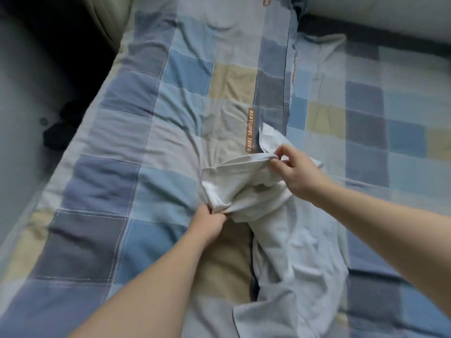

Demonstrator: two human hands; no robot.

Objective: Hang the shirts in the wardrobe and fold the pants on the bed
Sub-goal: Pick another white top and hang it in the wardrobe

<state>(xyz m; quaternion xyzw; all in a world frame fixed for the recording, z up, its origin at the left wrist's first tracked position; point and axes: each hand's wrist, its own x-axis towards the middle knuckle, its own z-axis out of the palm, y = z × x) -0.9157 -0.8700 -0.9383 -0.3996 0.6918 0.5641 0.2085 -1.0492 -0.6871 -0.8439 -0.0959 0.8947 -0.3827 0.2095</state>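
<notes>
1. The left hand (211,222) is closed in a fist, pinching the near edge of the white garment (280,235), its bare forearm reaching in from below.
2. The right hand (296,170) pinches the garment's far edge between thumb and fingers (277,164), forearm bare, stretched in from the garment's right.

**Dim, cool light and a soft picture**

Light is flat and bluish, shadows faint across the quilt (146,118). Upper left corner falls into near black. Everything looks slightly smeared, edges bow outward, and both forearms stretch wide near the bottom.
</notes>
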